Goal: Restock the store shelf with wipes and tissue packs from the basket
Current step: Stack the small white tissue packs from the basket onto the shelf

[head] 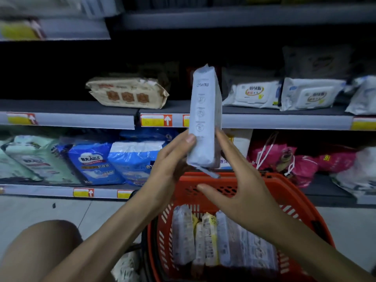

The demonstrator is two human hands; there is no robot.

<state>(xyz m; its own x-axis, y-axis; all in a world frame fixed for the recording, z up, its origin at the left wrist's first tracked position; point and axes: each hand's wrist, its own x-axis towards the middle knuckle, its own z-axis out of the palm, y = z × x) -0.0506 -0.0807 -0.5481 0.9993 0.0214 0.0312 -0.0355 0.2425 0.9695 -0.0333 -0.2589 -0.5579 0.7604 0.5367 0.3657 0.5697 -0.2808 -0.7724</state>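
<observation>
Upright over the basket (274,180), before the middle shelf (61,106): grey wipes pack (204,119), pinched low by left hand (168,159) thumb and fingers, right hand (240,190) fingers straight against its side. Best tipped flat — then slid beside the brown pack (128,94).

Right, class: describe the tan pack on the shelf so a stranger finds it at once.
Look at the middle shelf. On its left part the tan pack lies flat, alone. It bears three brown squares; the wipes packs further right are white.
</observation>
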